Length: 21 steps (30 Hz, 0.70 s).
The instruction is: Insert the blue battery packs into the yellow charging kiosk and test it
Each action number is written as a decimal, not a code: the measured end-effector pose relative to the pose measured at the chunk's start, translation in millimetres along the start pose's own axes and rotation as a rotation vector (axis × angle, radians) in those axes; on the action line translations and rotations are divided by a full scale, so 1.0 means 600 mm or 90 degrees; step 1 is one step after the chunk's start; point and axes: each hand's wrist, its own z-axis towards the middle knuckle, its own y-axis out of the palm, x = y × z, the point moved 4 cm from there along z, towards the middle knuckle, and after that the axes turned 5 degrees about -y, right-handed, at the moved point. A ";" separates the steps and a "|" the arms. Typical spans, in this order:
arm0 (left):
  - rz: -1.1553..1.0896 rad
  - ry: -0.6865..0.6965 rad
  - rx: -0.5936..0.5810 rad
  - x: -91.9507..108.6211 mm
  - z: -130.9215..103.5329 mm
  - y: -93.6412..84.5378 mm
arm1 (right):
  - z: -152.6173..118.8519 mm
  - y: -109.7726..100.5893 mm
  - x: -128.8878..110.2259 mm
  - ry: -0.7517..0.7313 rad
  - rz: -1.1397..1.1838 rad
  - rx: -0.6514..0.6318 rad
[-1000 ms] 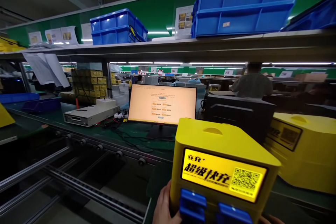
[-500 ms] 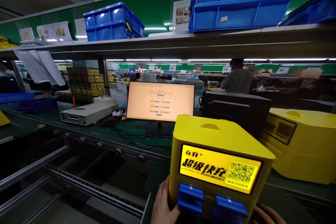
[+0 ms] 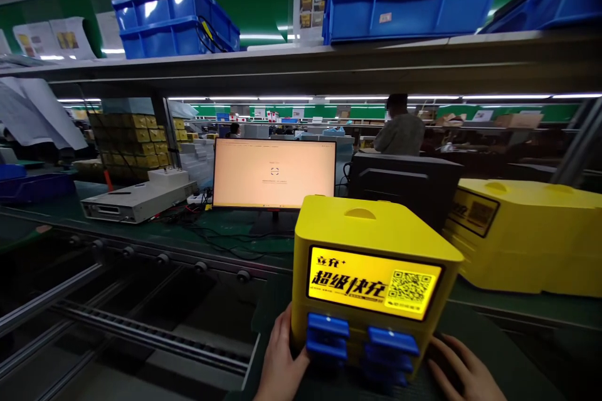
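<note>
A yellow box-shaped device point(image 3: 371, 225) stands upright in front of me, with a lit panel point(image 3: 374, 282) bearing black print and a QR code. Blue slotted parts point(image 3: 328, 336) stick out low on its front. My left hand point(image 3: 282, 357) wraps its lower left side, thumb near the front. My right hand point(image 3: 461, 366) lies against its lower right side, its fingers pointing at the casing. Behind the device, a monitor point(image 3: 274, 172) shows a pale orange page with a small scan-frame symbol.
More yellow devices point(image 3: 527, 238) stand at the right beside a dark monitor back point(image 3: 404, 188). A grey instrument point(image 3: 136, 200) and cables are at the left, over a roller conveyor point(image 3: 155, 338). Blue bins point(image 3: 179, 19) sit on the shelf above. A person point(image 3: 402, 128) is in the background.
The view has shifted slightly to the right. The monitor's page of several buttons has given way to a scan-frame symbol. More of my right hand shows beside the device.
</note>
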 end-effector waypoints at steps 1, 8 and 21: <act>0.004 -0.001 0.003 0.000 0.001 0.000 | -0.001 -0.003 -0.007 -0.002 -0.001 0.008; 0.005 0.004 0.003 -0.003 0.008 0.001 | -0.007 -0.010 -0.022 -0.029 -0.021 0.024; -0.008 0.003 0.006 -0.002 0.006 -0.002 | -0.007 -0.010 -0.021 -0.040 -0.037 0.021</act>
